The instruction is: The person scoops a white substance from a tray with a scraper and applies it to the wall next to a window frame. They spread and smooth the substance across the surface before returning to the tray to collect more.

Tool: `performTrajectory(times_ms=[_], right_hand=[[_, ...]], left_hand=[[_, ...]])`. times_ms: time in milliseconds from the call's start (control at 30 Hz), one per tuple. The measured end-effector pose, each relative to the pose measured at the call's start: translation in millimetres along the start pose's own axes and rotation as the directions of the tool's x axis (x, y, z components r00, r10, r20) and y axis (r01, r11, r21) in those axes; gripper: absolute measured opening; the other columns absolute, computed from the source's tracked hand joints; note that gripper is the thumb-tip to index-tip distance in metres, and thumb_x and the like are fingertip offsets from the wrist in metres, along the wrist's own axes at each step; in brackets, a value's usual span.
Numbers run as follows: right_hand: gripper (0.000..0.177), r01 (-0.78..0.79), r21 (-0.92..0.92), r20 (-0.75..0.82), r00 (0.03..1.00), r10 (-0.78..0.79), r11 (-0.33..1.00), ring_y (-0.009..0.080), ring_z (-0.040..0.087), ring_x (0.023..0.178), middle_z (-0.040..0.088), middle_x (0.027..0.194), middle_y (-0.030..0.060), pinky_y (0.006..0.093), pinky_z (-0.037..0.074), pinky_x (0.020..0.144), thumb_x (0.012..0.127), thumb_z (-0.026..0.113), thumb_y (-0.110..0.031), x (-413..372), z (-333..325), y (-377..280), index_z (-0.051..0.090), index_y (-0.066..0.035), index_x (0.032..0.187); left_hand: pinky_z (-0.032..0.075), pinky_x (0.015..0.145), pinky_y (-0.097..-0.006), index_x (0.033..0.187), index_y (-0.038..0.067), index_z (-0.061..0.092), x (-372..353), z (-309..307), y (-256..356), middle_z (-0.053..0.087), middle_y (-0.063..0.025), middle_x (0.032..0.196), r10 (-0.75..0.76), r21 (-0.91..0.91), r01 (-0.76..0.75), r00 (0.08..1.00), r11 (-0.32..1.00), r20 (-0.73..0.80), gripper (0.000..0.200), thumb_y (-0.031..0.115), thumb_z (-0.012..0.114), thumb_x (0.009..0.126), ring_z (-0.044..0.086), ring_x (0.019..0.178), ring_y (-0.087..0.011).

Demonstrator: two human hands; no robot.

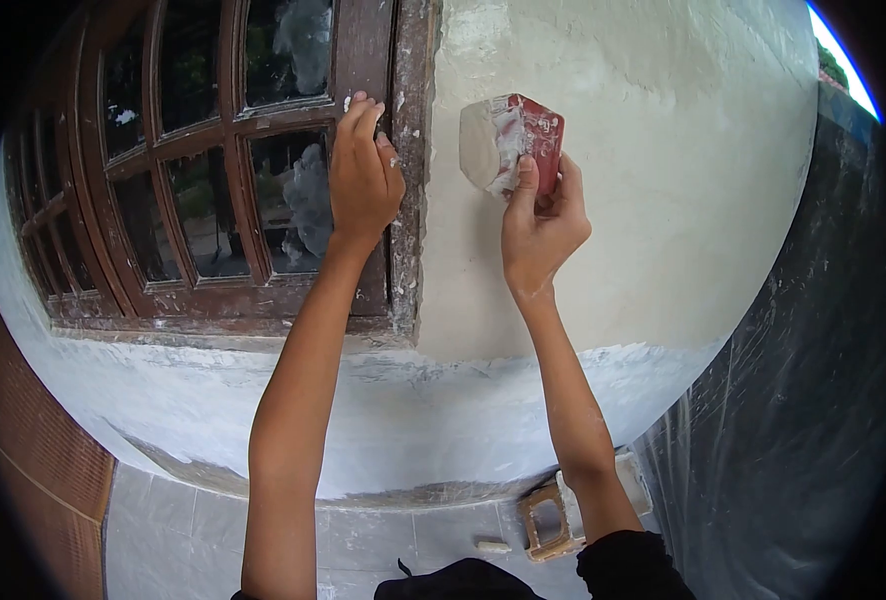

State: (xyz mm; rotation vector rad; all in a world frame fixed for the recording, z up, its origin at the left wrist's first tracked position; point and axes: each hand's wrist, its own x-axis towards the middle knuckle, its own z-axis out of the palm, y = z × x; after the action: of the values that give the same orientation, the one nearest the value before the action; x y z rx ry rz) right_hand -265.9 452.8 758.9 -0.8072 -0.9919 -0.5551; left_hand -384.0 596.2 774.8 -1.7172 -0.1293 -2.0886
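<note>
My right hand [546,222] grips a red scraper [543,140] by its lower edge, thumb on the near face. Pale, wet-looking paste [483,148] covers the scraper's left part, which is held close to the beige wall [653,200]. Whether the tool touches the wall cannot be made out. To the left, my left hand [366,180] rests by the brown wooden window frame [368,60], fingers pointing up and bent together. White smears mark its fingertips; anything between them is too small to name.
Glass panes [198,210] fill the window at the left. Whitish wall [203,390] runs below it. A dirty plastic frame-like item [546,520] and a small pale block [493,547] lie on the grey tiles [363,540]. Dark plastic sheeting [803,400] hangs at the right.
</note>
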Motion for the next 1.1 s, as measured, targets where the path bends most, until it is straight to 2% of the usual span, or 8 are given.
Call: performTrajectory(times_ms=[67, 167, 333, 467, 600, 800, 967, 1100], right_hand=[[0.024, 0.000, 0.077, -0.064, 0.998, 0.005, 0.997, 0.0040, 0.056, 0.065, 0.068, 0.080, 0.0042, 0.0196, 0.047, 0.059, 0.096, 0.065, -0.011, 0, 3, -1, 0.062, 0.006, 0.112], [0.019, 0.171, -0.036, 0.041, 0.985, -0.169, 0.985, 0.0085, 0.056, 0.055, 0.068, 0.072, 0.0113, 0.0234, 0.045, 0.052, 0.095, 0.064, -0.011, -2, 8, 6, 0.064, 0.002, 0.108], [0.018, 0.145, 0.021, -0.072, 0.987, -0.143, 0.989, 0.0096, 0.056, 0.054, 0.067, 0.071, 0.0104, 0.0239, 0.044, 0.051, 0.094, 0.064, -0.010, 11, 4, 2, 0.064, 0.002, 0.107], [0.019, 0.188, 0.014, 0.101, 0.977, -0.189, 0.982, 0.0099, 0.057, 0.054, 0.068, 0.072, 0.0107, 0.0242, 0.046, 0.051, 0.094, 0.065, -0.011, 7, 7, 3, 0.064, 0.002, 0.108], [0.018, 0.223, -0.034, -0.068, 0.972, -0.225, 0.974, 0.0086, 0.057, 0.053, 0.068, 0.072, 0.0108, 0.0236, 0.045, 0.049, 0.094, 0.066, -0.010, 29, 1, 2, 0.064, 0.003, 0.106], [0.017, 0.379, -0.090, 0.139, 0.920, -0.366, 0.921, 0.0149, 0.059, 0.050, 0.067, 0.068, 0.0118, 0.0263, 0.045, 0.048, 0.093, 0.065, -0.009, 32, 11, -12, 0.063, 0.002, 0.106], [0.017, 0.449, -0.190, -0.046, 0.884, -0.465, 0.873, 0.0171, 0.066, 0.055, 0.068, 0.070, 0.0134, 0.0269, 0.050, 0.052, 0.093, 0.064, -0.007, 56, 9, -17, 0.063, 0.003, 0.106], [0.017, 0.428, -0.100, 0.009, 0.903, -0.430, 0.898, 0.0157, 0.065, 0.053, 0.068, 0.071, 0.0136, 0.0267, 0.050, 0.051, 0.092, 0.064, -0.006, 40, 10, -26, 0.063, 0.002, 0.106]], left_hand=[[0.041, 0.106, -0.0480, 0.130, -0.004, 0.047, -1, 1, 0, 0.052, -0.0246, 0.129, 0.003, -0.013, -0.003, 1.000, 1.000, -0.006, 0.038, -0.002, 0.048, 0.091, 0.051, 0.126, -0.0423], [0.041, 0.106, -0.0480, 0.129, -0.004, 0.047, -2, 1, -1, 0.052, -0.0241, 0.129, -0.008, -0.015, 0.008, 1.000, 1.000, -0.005, 0.038, -0.002, 0.048, 0.091, 0.051, 0.126, -0.0419], [0.041, 0.106, -0.0477, 0.129, -0.004, 0.048, -1, 0, 2, 0.052, -0.0238, 0.129, -0.016, -0.010, 0.016, 1.000, 1.000, 0.001, 0.038, -0.002, 0.048, 0.091, 0.051, 0.125, -0.0410], [0.041, 0.106, -0.0476, 0.129, -0.004, 0.048, -1, 0, 0, 0.052, -0.0237, 0.129, -0.010, -0.020, 0.010, 1.000, 1.000, 0.003, 0.038, -0.002, 0.049, 0.091, 0.051, 0.126, -0.0407], [0.041, 0.106, -0.0478, 0.129, -0.004, 0.048, 1, 0, 1, 0.052, -0.0236, 0.129, -0.014, -0.011, 0.014, 1.000, 1.000, -0.002, 0.038, -0.002, 0.049, 0.091, 0.051, 0.126, -0.0408], [0.041, 0.105, -0.0471, 0.129, -0.004, 0.048, -1, 1, 2, 0.052, -0.0235, 0.130, -0.021, -0.010, 0.021, 1.000, 1.000, 0.004, 0.038, -0.003, 0.048, 0.091, 0.051, 0.125, -0.0407], [0.042, 0.105, -0.0468, 0.128, -0.004, 0.049, 0, -2, 3, 0.052, -0.0230, 0.130, -0.034, -0.017, 0.034, 0.999, 0.999, 0.003, 0.038, -0.004, 0.049, 0.090, 0.051, 0.125, -0.0403], [0.042, 0.105, -0.0467, 0.128, -0.004, 0.049, 1, -2, 2, 0.052, -0.0227, 0.130, -0.032, -0.016, 0.032, 0.999, 0.999, 0.009, 0.038, -0.005, 0.049, 0.090, 0.051, 0.125, -0.0400]])
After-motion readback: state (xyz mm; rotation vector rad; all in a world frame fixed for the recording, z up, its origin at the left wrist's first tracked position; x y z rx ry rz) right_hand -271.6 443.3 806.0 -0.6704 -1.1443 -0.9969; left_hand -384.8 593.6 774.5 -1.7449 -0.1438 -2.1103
